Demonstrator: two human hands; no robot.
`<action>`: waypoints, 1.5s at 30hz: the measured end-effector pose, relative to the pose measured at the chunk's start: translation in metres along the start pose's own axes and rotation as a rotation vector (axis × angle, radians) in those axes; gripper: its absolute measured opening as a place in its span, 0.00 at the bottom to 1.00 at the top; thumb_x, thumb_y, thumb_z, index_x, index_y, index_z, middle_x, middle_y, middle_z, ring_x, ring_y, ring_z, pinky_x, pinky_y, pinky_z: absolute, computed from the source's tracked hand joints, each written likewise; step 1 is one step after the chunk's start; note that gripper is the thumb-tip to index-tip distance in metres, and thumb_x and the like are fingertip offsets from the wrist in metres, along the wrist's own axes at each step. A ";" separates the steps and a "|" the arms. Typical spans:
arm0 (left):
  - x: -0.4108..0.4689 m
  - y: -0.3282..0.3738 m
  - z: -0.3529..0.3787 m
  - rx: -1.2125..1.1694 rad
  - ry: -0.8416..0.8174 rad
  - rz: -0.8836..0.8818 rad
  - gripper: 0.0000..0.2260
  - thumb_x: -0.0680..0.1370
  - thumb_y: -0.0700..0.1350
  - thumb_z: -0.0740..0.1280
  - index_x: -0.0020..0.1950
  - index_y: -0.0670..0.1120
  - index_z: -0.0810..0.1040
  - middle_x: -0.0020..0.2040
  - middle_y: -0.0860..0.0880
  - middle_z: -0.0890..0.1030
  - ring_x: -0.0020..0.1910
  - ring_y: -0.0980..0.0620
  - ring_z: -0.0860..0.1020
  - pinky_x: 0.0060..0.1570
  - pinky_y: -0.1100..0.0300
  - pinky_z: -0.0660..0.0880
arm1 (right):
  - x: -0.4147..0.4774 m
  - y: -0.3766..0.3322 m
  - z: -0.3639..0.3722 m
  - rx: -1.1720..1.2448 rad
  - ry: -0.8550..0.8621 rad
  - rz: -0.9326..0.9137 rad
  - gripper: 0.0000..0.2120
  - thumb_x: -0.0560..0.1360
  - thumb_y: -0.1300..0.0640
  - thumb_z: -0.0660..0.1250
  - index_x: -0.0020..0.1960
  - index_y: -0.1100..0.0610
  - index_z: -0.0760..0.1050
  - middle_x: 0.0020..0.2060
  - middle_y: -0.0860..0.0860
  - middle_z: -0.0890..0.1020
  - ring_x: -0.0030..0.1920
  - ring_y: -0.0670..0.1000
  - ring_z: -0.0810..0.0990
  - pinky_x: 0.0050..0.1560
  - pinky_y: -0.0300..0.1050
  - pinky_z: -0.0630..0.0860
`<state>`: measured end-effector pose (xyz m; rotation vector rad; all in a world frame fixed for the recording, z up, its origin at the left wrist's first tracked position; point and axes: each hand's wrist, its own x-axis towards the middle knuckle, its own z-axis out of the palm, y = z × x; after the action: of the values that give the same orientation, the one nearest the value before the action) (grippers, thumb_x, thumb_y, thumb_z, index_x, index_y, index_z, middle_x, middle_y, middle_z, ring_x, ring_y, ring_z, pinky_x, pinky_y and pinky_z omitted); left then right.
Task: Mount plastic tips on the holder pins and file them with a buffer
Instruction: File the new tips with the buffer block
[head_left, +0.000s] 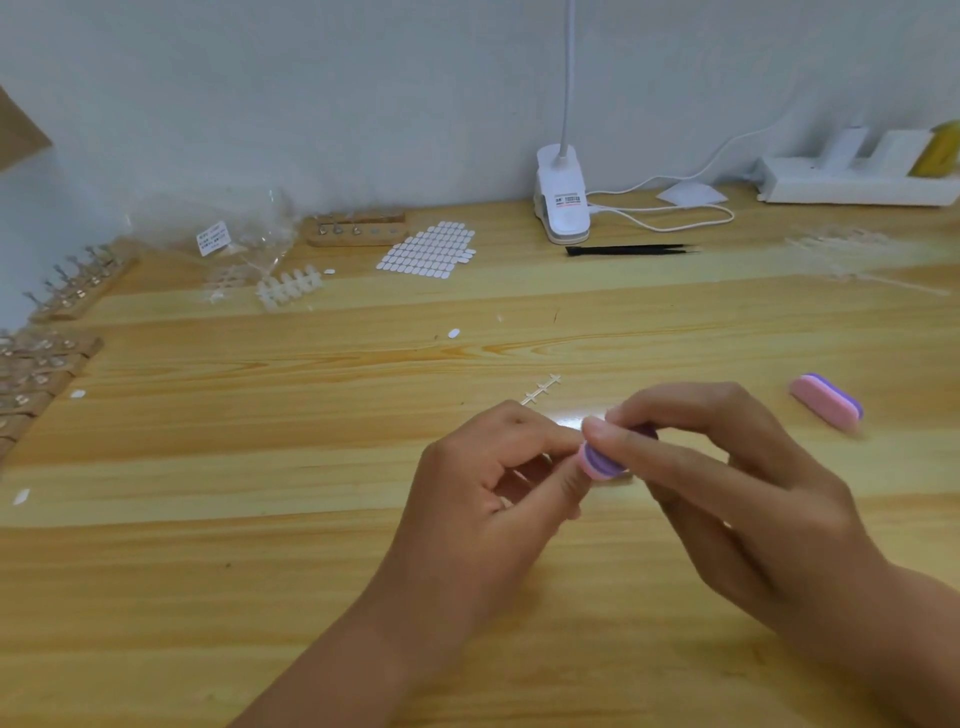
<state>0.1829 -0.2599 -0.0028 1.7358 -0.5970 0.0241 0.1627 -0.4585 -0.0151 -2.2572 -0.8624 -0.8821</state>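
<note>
The right hand (727, 467) has a narrow grip on the pink-purple buffer (602, 462). At its 9 o'clock, the left hand's (488, 478) grip is curled shut, and I cannot tell what it holds.

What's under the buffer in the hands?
Thumb of the left hand lies against the buffer, wooden table below. The right hand grips the buffer from above. Anything the left hand pinches there is covered.
</note>
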 end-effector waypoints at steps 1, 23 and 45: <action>0.000 0.000 0.000 0.039 0.022 0.015 0.03 0.76 0.48 0.72 0.46 0.54 0.85 0.41 0.54 0.80 0.37 0.53 0.81 0.34 0.61 0.77 | 0.000 0.003 0.000 -0.021 -0.023 0.005 0.16 0.79 0.71 0.60 0.65 0.65 0.76 0.55 0.57 0.78 0.54 0.54 0.80 0.57 0.44 0.75; 0.001 0.001 0.001 0.076 0.110 -0.033 0.07 0.72 0.40 0.76 0.43 0.53 0.86 0.40 0.54 0.82 0.39 0.55 0.81 0.33 0.65 0.76 | 0.003 0.008 0.000 -0.121 -0.015 0.062 0.17 0.77 0.73 0.63 0.64 0.66 0.78 0.54 0.57 0.78 0.53 0.57 0.80 0.59 0.43 0.74; 0.002 0.002 0.002 0.056 0.172 0.022 0.05 0.70 0.44 0.77 0.45 0.49 0.87 0.40 0.54 0.81 0.39 0.55 0.80 0.34 0.69 0.72 | -0.001 -0.006 0.007 -0.022 -0.027 -0.019 0.15 0.79 0.72 0.63 0.64 0.66 0.76 0.54 0.58 0.79 0.55 0.54 0.80 0.58 0.45 0.75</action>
<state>0.1834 -0.2623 -0.0006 1.7602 -0.4922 0.2053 0.1604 -0.4505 -0.0184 -2.2884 -0.8921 -0.8755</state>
